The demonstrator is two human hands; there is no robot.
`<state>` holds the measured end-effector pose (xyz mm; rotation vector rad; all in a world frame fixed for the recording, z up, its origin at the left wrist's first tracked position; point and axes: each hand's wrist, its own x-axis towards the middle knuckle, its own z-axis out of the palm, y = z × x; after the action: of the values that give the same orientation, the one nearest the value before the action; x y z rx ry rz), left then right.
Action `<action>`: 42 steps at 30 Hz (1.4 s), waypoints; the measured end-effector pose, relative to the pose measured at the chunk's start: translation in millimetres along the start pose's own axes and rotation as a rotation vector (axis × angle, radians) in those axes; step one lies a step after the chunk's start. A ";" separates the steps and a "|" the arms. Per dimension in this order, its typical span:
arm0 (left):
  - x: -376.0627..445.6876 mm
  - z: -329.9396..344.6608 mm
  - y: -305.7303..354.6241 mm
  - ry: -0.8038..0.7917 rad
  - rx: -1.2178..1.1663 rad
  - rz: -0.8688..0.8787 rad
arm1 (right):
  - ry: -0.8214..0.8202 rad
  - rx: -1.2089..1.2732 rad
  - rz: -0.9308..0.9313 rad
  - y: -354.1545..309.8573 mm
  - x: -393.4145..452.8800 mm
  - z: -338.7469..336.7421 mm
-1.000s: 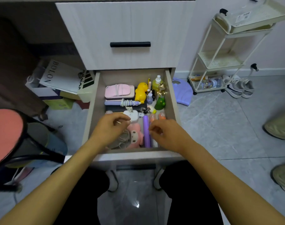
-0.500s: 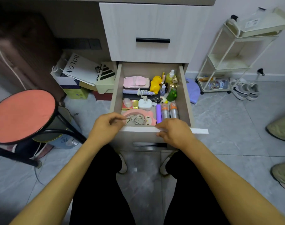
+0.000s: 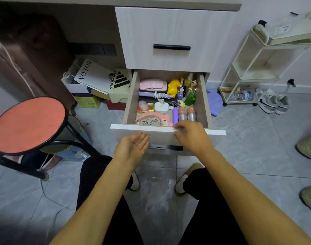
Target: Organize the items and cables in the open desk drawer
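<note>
The open drawer [image 3: 131, 99] holds neat rows of items: a pink case [image 3: 153, 85], a yellow duck [image 3: 173, 86], a coiled white cable [image 3: 160, 94], a white charger [image 3: 161, 107], a purple stick [image 3: 175, 116], two orange-capped bottles [image 3: 186, 114], a green toy [image 3: 190, 99] and a pink holder with cables [image 3: 152, 119]. My left hand [image 3: 133, 147] hovers palm up in front of the drawer's front panel, holding nothing. My right hand [image 3: 191, 135] is at the drawer's front edge, fingers loosely bent, holding nothing.
An orange-topped stool [image 3: 28, 124] stands at left. Boxes and a paper bag [image 3: 92, 76] sit under the desk. A white trolley [image 3: 252, 71] and shoes [image 3: 273, 103] are at right. A closed drawer [image 3: 171, 39] is above.
Both hands came out of the drawer and drew back to its front. My left hand turned palm up. The view pulled back from the drawer.
</note>
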<state>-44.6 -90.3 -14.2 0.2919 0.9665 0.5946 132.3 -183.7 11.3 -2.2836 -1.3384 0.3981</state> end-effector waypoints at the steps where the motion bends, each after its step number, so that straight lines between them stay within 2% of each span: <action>1: 3.9 2.7 -1.9 -0.020 -0.019 0.001 | 0.015 0.061 0.018 2.4 1.8 -4.6; 5: 16.5 14.2 4.3 -0.097 -0.047 0.010 | -0.010 0.144 0.020 4.7 11.8 -17.6; 13: 55.0 67.9 9.5 -0.186 -0.007 0.156 | -0.050 0.173 0.031 0.8 52.7 -30.5; 18: 88.4 107.9 20.8 -0.163 0.079 0.233 | -0.026 0.128 0.034 7.4 91.7 -41.2; 24: 137.8 139.4 41.7 -0.114 0.288 0.258 | -0.025 0.111 0.046 16.0 135.5 -40.4; 30: 173.6 168.2 60.4 -0.123 0.359 0.291 | -0.009 0.142 0.034 17.3 174.0 -37.7; 42: 215.4 168.1 83.9 -0.152 0.473 0.267 | -0.017 0.164 0.040 24.6 186.6 -31.6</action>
<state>159.4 109.4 -28.7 0.8863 0.9187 0.5698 255.6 -38.5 22.3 -2.1786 -1.2228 0.5217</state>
